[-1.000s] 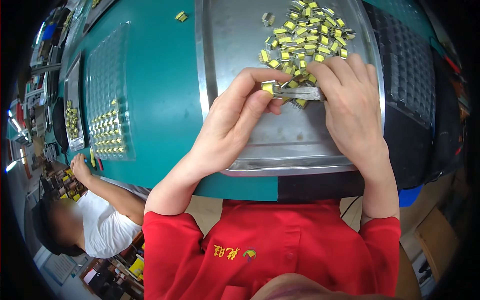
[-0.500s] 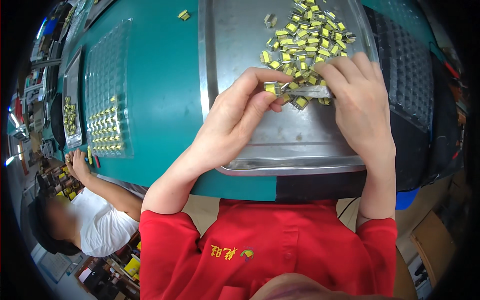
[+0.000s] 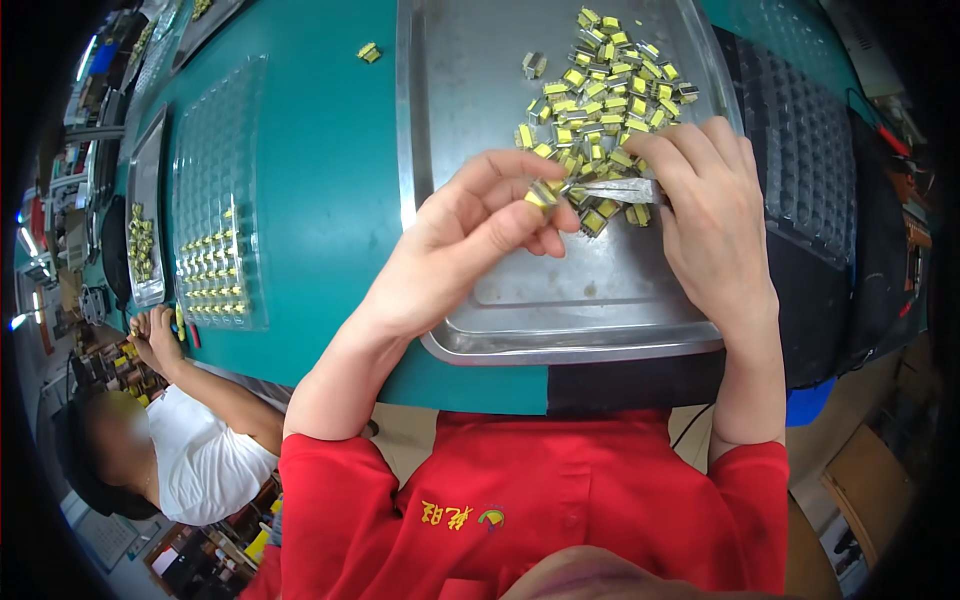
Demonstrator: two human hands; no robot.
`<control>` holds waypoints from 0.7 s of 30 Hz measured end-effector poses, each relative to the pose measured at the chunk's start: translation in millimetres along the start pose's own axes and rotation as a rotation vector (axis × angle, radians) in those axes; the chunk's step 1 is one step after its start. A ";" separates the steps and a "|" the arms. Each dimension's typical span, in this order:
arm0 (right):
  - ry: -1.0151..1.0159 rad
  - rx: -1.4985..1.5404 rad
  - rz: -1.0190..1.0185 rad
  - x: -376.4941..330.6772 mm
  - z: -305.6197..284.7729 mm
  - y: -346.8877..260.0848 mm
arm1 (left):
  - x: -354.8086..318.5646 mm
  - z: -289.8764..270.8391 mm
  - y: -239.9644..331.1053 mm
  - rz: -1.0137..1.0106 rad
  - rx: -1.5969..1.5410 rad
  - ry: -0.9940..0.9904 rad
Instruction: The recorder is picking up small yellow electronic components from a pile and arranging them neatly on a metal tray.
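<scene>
Pinched between the thumb and fingertips of the left hand (image 3: pixel 470 235) is one small yellow part (image 3: pixel 543 192), held just above the metal tray (image 3: pixel 560 320). The fingers are drawn together on it, with the wrist resting over the tray's near left corner. Touching that part from the right is the tip of a pair of metal tweezers (image 3: pixel 612 189), which lie nearly level across the gap between the two hands. The right hand (image 3: pixel 712 225) is closed around the tweezers' back end, its fingers curled over them and its forearm running down past the tray's near edge.

Going back to the far left, a co-worker in a white shirt (image 3: pixel 205 455) sits at the table edge, one hand (image 3: pixel 155 338) at the rim of the green table (image 3: pixel 320 200). Just beyond that hand lies a clear plastic grid tray (image 3: pixel 215 190), with rows of yellow parts filling its near pockets. A single loose yellow part (image 3: pixel 369 51) lies on the green table farther up. Inside the metal tray, a heap of yellow parts (image 3: pixel 600 90) is piled toward the far right, reaching down to the fingers of both hands. Right of the tray sits a dark grid tray (image 3: pixel 805 150).
</scene>
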State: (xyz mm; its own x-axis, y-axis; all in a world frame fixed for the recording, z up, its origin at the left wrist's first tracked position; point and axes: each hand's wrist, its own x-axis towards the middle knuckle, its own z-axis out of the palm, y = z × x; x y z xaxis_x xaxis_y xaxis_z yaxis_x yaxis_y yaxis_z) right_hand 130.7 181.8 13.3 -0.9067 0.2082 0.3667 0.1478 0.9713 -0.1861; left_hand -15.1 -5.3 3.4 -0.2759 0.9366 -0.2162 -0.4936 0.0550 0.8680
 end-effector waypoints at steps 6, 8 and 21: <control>0.050 -0.032 -0.023 1.1 -0.2 0.7 | -0.3 -4.6 -2.1 -0.106 -0.455 0.016; 0.054 -0.032 -0.019 1.3 0.2 0.6 | 1.5 -8.0 -3.4 -0.101 -0.515 -0.021; 0.050 -0.031 0.016 0.8 -0.6 -1.5 | 2.1 -8.7 -1.6 -0.074 -0.599 -0.087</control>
State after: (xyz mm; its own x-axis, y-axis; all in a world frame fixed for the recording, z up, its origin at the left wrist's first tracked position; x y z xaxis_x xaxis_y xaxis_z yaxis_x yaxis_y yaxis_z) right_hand 130.0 180.6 14.4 -0.8834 0.2288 0.4089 0.1752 0.9706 -0.1648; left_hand -22.1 -6.4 -2.3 -0.1671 0.9639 -0.2073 -0.8939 -0.0594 0.4444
